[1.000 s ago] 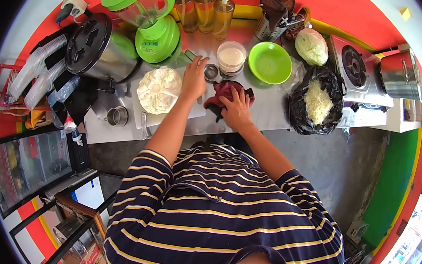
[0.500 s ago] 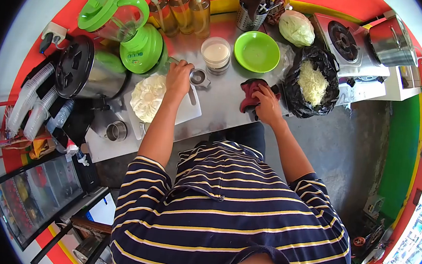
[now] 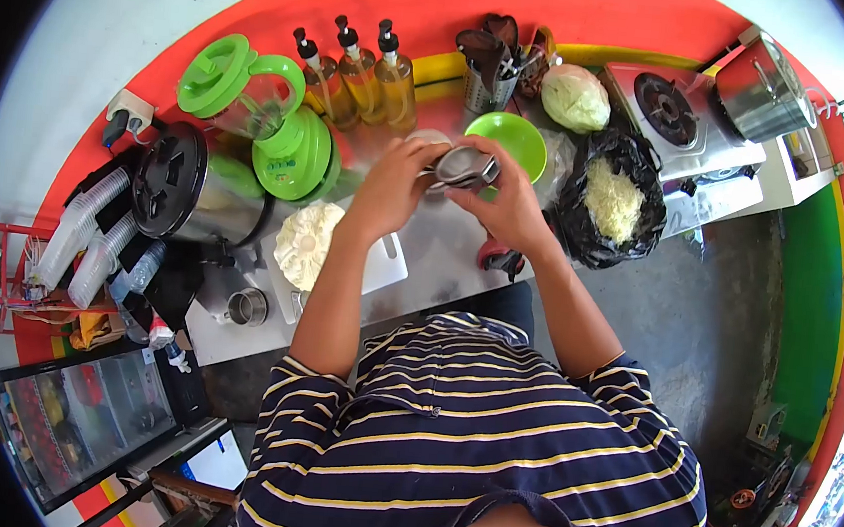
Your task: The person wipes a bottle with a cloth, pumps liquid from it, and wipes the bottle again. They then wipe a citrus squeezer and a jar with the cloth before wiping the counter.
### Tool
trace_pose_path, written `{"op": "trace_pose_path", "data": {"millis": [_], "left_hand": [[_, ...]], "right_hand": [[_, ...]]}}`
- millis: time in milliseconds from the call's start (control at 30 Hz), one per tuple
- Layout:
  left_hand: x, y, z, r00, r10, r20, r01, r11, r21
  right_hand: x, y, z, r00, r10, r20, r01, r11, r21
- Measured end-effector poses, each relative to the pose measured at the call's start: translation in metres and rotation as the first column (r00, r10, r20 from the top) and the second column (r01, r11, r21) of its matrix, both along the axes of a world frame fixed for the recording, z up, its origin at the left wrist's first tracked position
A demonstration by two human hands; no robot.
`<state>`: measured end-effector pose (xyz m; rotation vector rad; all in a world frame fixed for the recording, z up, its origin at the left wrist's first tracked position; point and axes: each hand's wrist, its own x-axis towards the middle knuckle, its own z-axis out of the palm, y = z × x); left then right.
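A metal measuring cup (image 3: 463, 167) is raised over the counter between my two hands, and more than one metal rim or handle shows in the stack. My left hand (image 3: 396, 186) grips its left side, while the fingers of my right hand (image 3: 508, 201) close on the handle end at the right. Behind my left fingers, a tub (image 3: 431, 137) is mostly hidden. A green bowl (image 3: 509, 136) sits just beyond my right hand. Below my right wrist lies a dark red cloth (image 3: 496, 254). Left of my left forearm, a pale ruffled mound (image 3: 305, 243) rests by a white cutting board (image 3: 387, 265).
A green blender (image 3: 291, 157), a lidded steel pot (image 3: 173, 182) and pump bottles (image 3: 358, 82) stand at the back left. To the right are a black bag of pale shreds (image 3: 612, 202), a cabbage (image 3: 575, 98) and a stove (image 3: 668, 109). A metal cup (image 3: 248, 306) stands near the front left edge.
My left hand has lifted the measuring cup off the cutting board area and moved right. My right hand has left the red cloth and joined it. The view has shifted slightly.
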<state>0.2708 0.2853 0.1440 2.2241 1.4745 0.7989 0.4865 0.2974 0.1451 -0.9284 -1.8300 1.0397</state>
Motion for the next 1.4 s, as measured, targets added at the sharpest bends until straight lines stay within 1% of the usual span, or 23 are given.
{"op": "trace_pose_path", "data": {"millis": [33,67,133,200,267,300,333,400,433,467,533,567,600,667,700,767,900,967,1100,1167,1200,1333,1400], "left_hand": [[0.007,0.011,-0.002,0.997,-0.029,0.078,0.028,1.0,0.013],[0.014,0.021,-0.005,0.986,-0.059,0.156,0.056,0.998,0.026],[0.026,0.04,-0.007,0.987,-0.086,0.137,0.073,0.992,0.101],[0.038,0.056,-0.012,0.954,-0.027,0.298,0.012,0.998,0.054],[0.041,0.063,-0.018,0.954,0.008,0.299,-0.031,0.997,0.072],[0.038,0.066,-0.026,0.963,0.034,0.269,-0.066,0.991,0.113],[0.034,0.068,-0.034,0.97,0.06,0.237,-0.098,0.983,0.154],[0.023,0.063,-0.052,0.975,0.116,0.187,-0.132,0.988,0.076],[0.019,0.06,-0.059,0.979,0.179,0.1,-0.184,0.982,0.036],[0.015,0.056,-0.065,0.971,0.238,0.009,-0.238,0.971,0.001],[0.011,0.05,-0.071,0.964,0.264,-0.022,-0.265,0.963,-0.056],[0.008,0.048,-0.074,0.953,0.299,-0.042,-0.302,0.948,-0.105],[0.006,0.045,-0.077,0.954,0.297,-0.049,-0.3,0.948,-0.107],[0.003,0.041,-0.084,0.951,0.309,-0.015,-0.306,0.932,-0.196],[0.003,0.038,-0.086,0.95,0.313,-0.017,-0.31,0.931,-0.194],[0.004,0.034,-0.091,0.947,0.32,0.016,-0.311,0.932,-0.186],[0.006,0.033,-0.097,0.941,0.322,0.103,-0.304,0.94,-0.154],[0.007,0.033,-0.101,0.938,0.324,0.122,-0.31,0.943,-0.125],[0.007,0.033,-0.101,0.933,0.331,0.143,-0.317,0.942,-0.109],[0.006,0.033,-0.099,0.935,0.327,0.137,-0.31,0.942,-0.13],[0.006,0.033,-0.098,0.933,0.332,0.136,-0.315,0.94,-0.134],[0.005,0.036,-0.097,0.933,0.332,0.138,-0.311,0.938,-0.155],[0.003,0.038,-0.097,0.933,0.334,0.137,-0.312,0.936,-0.161]], "right_hand": [[0.001,0.006,0.001,0.998,-0.013,-0.06,0.007,0.994,-0.107],[0.002,0.013,-0.001,0.998,-0.011,-0.055,0.005,0.996,-0.091],[0.005,0.031,-0.003,0.975,-0.147,-0.164,0.145,0.989,-0.027],[0.013,0.048,-0.006,0.961,-0.17,-0.216,0.172,0.985,-0.011],[0.023,0.071,-0.015,0.902,-0.305,-0.305,0.291,0.952,-0.092],[0.027,0.081,-0.017,0.871,-0.365,-0.33,0.367,0.928,-0.057],[0.031,0.089,-0.013,0.871,-0.361,-0.332,0.367,0.929,-0.048],[0.038,0.102,-0.008,0.831,-0.54,-0.133,0.526,0.841,-0.126],[0.037,0.108,-0.008,0.819,-0.558,-0.136,0.556,0.829,-0.053],[0.037,0.117,-0.013,0.814,-0.564,-0.139,0.561,0.825,-0.063],[0.035,0.135,-0.026,0.817,-0.557,-0.149,0.575,0.806,0.139],[0.034,0.141,-0.03,0.815,-0.562,-0.14,0.579,0.799,0.164],[0.031,0.14,-0.026,0.813,-0.565,-0.142,0.582,0.798,0.157],[0.022,0.14,-0.011,0.829,-0.548,-0.112,0.553,0.833,0.017],[0.02,0.145,-0.015,0.83,-0.545,-0.115,0.551,0.835,0.016],[0.015,0.157,-0.026,0.818,-0.559,-0.134,0.575,0.788,0.219],[0.011,0.157,-0.024,0.821,-0.553,-0.139,0.57,0.789,0.227],[0.01,0.153,-0.024,0.798,-0.587,-0.138,0.594,0.726,0.346],[0.001,0.14,-0.015,0.801,-0.584,-0.136,0.591,0.733,0.335],[-0.006,0.137,-0.01,0.81,-0.553,-0.194,0.581,0.802,0.137],[-0.009,0.143,-0.013,0.813,-0.551,-0.191,0.577,0.805,0.134],[-0.018,0.179,-0.017,0.823,-0.546,-0.159,0.568,0.781,0.259],[-0.021,0.19,-0.017,0.811,-0.585,0.011,0.547,0.765,0.341]]}}
